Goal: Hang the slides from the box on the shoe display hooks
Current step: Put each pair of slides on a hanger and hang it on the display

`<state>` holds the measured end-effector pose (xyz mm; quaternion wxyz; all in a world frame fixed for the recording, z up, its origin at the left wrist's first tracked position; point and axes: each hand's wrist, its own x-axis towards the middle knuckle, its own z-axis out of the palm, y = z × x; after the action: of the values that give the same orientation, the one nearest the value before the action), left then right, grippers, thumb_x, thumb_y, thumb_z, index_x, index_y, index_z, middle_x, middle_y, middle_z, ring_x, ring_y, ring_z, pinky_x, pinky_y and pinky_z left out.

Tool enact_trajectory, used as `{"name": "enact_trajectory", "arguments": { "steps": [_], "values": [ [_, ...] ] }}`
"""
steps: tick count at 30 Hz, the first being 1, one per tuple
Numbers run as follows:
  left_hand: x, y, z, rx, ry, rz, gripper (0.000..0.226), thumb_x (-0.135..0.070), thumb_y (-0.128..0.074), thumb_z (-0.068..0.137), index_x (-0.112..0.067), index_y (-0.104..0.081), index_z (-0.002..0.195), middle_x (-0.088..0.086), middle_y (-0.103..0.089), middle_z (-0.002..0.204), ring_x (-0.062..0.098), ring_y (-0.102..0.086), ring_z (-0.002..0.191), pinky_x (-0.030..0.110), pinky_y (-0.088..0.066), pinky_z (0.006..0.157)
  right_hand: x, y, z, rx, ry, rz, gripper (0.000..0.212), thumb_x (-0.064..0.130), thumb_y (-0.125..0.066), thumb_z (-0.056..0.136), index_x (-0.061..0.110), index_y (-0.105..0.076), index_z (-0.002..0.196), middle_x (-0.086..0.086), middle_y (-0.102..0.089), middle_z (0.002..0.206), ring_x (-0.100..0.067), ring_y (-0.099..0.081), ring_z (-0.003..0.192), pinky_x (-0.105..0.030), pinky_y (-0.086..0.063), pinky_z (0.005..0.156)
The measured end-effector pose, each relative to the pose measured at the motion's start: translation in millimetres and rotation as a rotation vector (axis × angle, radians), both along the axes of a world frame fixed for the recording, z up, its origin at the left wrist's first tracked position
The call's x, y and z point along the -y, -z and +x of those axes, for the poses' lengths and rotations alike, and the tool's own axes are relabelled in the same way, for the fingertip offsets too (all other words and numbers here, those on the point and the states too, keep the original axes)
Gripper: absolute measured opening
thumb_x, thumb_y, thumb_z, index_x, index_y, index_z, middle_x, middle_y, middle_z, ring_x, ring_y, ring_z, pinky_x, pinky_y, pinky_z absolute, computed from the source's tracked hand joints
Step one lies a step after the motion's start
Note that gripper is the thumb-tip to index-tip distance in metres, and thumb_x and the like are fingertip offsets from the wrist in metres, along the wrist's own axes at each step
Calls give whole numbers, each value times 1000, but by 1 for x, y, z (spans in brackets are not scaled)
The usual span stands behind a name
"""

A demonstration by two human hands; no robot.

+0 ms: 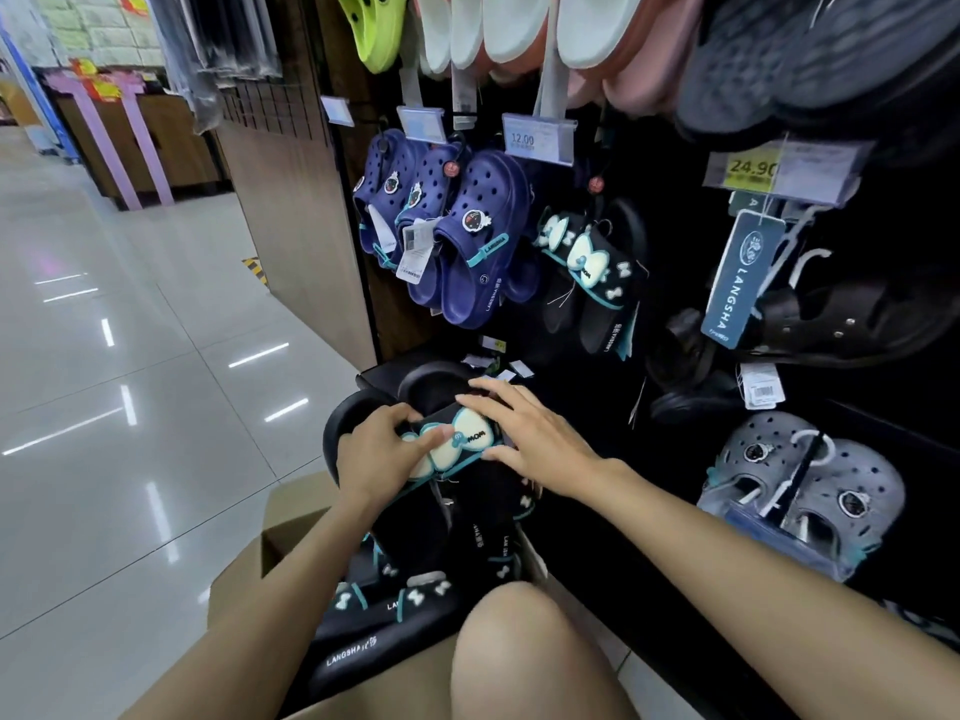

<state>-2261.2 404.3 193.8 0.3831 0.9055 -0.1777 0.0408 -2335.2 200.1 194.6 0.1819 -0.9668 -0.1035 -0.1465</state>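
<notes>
Both hands hold a pair of black slides (457,439) w/ pale bows, lifted above the cardboard box (291,517) and in front of the display wall. Left hand (382,452): fingers curled round the left side of the strap, thumb pressed on the bow. Right hand (524,439): fingers spread over the strap's right end, thumb underneath, pinching the edge. Under the fingers, more black slides (395,605) of the same kind lie packed in the box, teal trim and LANGSHA print showing. Above the fingers, same-style hung slides (587,272) hang on the dark display wall (670,200), w/ navy clogs (462,226) to their left. Up top: lime clog (371,23), white and pink soles. Right of the fingers: price tag (753,168) reading 24.90, a LANGSHA hangtag, dark sandals, grey clogs (800,491) lower down. Left of the fingers: glossy pale tiled floor (119,366) w/ light reflections, a wood panel at the rack's end, a wooden counter w/ purple posts far back. A bare knee (519,646) sits below the hands.
</notes>
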Motion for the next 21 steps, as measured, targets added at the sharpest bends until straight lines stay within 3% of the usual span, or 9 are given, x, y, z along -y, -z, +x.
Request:
{"name": "enact_trajectory", "arguments": {
  "steps": [8,12,15,21],
  "values": [
    [64,-15,-14,-15,90,43,44,-68,-71,70,-26,-62,83,-9,-61,72,15,-60,73,34,-39,68,74,18,-57,-74,263,159,55,29,-62,96,32,-41,146,14,-43,142,-11,-43,129,-34,-43,106],
    [100,-21,-27,-47,120,96,42,-65,-70,73,-24,-61,82,-6,-62,70,13,-59,72,36,-41,77,98,48,-81,-116,409,272,45,28,-60,96,28,-47,140,9,-54,130,-12,-48,124,-35,-44,102],
    [120,-9,-43,-77,132,104,44,-65,-69,73,-24,-57,79,-6,-59,65,17,-58,69,36,-36,72,100,75,-99,-149,471,401,38,26,-61,95,24,-53,133,8,-59,118,-13,-55,114,-36,-47,97],
    [125,31,-75,-115,135,115,50,-72,-67,71,-27,-61,91,-9,-61,81,13,-60,79,31,-39,61,89,138,-133,-220,602,653,30,21,-64,95,19,-58,124,7,-64,103,-11,-62,98,-30,-52,90]
  ]
}}
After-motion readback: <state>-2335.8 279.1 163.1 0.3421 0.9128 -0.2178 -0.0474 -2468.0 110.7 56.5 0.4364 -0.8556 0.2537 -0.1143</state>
